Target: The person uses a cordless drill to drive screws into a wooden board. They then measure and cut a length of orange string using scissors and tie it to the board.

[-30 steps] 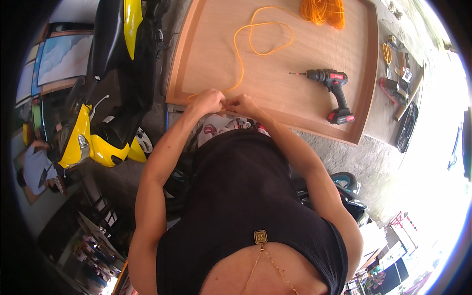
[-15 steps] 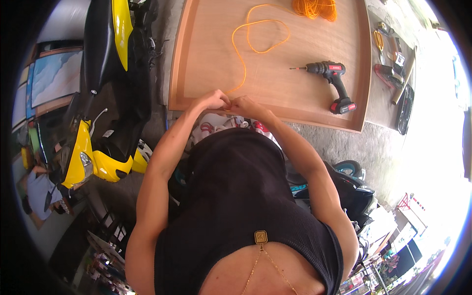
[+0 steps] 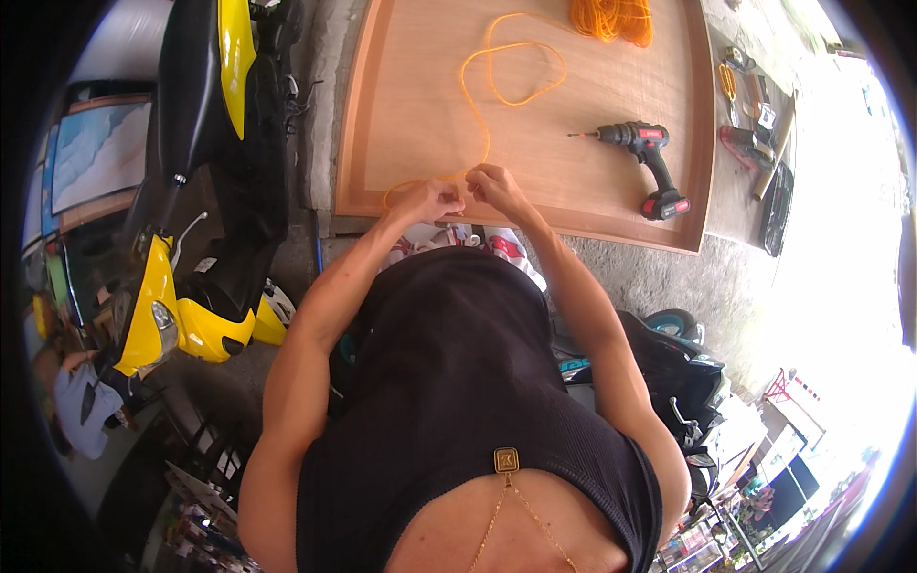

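Observation:
A shallow wooden tray-like panel with a raised rim lies in front of me. At its near edge, my left hand is closed, thumb and fingers pinching a thin orange cord. My right hand sits just to its right, slightly farther from me, and its fingers are also closed on the cord. A short curve of cord shows beside my left hand; the exact grip between the fingertips is too small to make out. From my right hand the cord loops across the panel toward an orange cord bundle.
A black-and-red cordless drill lies on the panel's right side. Beyond the right rim are yellow-handled scissors, a hammer and other tools. A yellow-and-black motorbike stands at left; a person is at far left.
My right hand has risen slightly and moved right, carrying the cord with it. A small curve of cord now appears beside my left hand, which has shifted a little right.

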A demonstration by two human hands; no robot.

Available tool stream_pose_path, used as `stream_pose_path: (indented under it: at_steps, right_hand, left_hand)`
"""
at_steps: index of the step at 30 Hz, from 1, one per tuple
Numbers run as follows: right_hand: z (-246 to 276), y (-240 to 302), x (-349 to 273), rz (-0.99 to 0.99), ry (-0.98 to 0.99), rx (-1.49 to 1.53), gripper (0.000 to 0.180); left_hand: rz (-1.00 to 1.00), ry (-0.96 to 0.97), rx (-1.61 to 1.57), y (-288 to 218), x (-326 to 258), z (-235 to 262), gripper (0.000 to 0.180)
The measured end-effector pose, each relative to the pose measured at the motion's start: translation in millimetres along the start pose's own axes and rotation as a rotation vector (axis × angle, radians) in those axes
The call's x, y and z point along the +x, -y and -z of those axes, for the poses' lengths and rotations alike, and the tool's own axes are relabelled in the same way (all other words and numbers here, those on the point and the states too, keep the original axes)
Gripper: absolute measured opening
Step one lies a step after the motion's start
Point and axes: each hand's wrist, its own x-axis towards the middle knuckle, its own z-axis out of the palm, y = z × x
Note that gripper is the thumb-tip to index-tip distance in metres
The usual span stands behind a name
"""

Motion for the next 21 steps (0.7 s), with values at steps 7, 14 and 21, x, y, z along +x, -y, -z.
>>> stream_pose_path:
  at_steps: [7,14,21]
  right_hand:
    - [-6,-21,-15,0.104,0.292,-0.327,0.026]
    - [-12,-16,-13,0.092,0.196,-0.423,0.023]
    - [-10,-20,-9,0.014,0.144,-0.444,0.026]
  left_hand:
    - [0.134,-0.063,-0.149,32,13,-5,0.027]
    - [0.110,-0.072,-0.138,-9,-7,15,0.027]
    - [0.160,0.039,0.116,-32,-21,17,0.031]
